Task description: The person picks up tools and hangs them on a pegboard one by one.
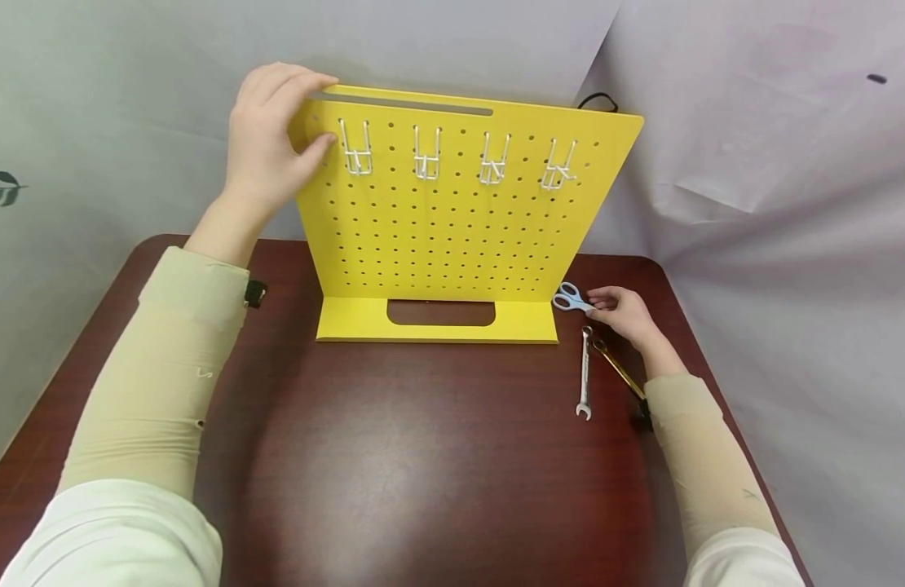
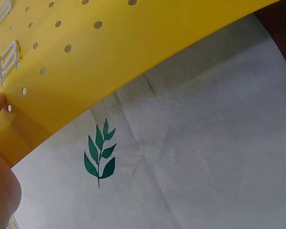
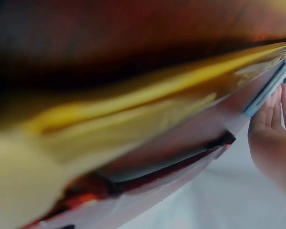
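Left hand (image 1: 276,134) grips the top L corner of the yellow pegboard (image 1: 441,214), thumb on the front face, other fingers at the top edge. Right hand (image 1: 623,314) is at the blade end of the lt.-blue-handled scissors (image 1: 580,305), thumb touching; from where I stand I can't tell whether they're pinched, & R-wrist view is mostly blurred. Scissors: on table (image 1: 423,440), just beside R end of the board's base, handles twd. board, blades twd. the hand. Pegboard: upright on table, long slot nr. top edge, cutout in base. Four white wire hooks (image 1: 426,157) obs. in a row across upper part, spaced apart. Silver wrench (image 1: 584,371): flat on table, nr. side of scissors, open end twd. the person. Gold wrench (image 1: 620,369): to its R, set at an angle, lower end hidden at R wrist. Black loop (image 1: 599,94) shows above board's top edge, R side. Surroundings: pale sheeting (image 1: 753,163) behind table & on R; green leaf print (image 2: 99,157) on the sheeting, seen below the board's edge in L-wrist view. Both sleeves (image 1: 152,367) are pale; table dk. reddish-brown w/ a glossy patch at ctr.
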`<state>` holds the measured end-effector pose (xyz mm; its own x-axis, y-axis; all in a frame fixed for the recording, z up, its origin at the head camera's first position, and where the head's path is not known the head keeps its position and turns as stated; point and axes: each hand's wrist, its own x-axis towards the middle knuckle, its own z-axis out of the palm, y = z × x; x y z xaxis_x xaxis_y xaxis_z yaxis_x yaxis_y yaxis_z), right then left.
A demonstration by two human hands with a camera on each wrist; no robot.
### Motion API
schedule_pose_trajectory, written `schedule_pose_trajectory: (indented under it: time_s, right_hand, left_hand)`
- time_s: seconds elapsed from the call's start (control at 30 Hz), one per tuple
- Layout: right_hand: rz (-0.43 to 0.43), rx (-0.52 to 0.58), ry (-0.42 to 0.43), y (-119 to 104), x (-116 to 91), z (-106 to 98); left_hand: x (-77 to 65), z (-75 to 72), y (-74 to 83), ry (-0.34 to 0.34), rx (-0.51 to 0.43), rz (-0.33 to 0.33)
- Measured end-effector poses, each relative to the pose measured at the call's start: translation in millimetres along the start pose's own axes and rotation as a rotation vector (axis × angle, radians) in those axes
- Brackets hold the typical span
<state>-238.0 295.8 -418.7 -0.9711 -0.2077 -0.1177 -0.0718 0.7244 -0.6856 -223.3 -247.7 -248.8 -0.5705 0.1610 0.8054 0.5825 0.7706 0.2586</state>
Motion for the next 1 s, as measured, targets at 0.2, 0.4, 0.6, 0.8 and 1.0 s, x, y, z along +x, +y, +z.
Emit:
schedule_pose_trajectory:
  time_s: [0.2, 0.4, 0.6, 0.8, 1.0]
  right_hand:
    - [0.031, 0.056, -0.009, 3, 2, 1]
    - [0.031, 0.031, 0.01, 4, 3, 3]
    - [0.007, -0.009, 0.028, 8, 5, 5]
    - [-0.064, 0.001, 0.045, 11, 4, 2]
    - [-0.024, -0.069, 0.054, 10, 4, 3]
  left_hand:
    - [-0.3, -0.9, 1.2, -0.001, 0.0, 0.003]
    - [0.0, -0.4, 2.2, 0.003, -0.01, -0.022]
    - [-1.2, -0.4, 1.9, -0.004, -0.009, -0.033]
    - [-0.8, 0.3, 0.3, 0.012, -0.011, -0.018]
    - [-0.5, 1.4, -0.1, 0.007, -0.006, 0.0]
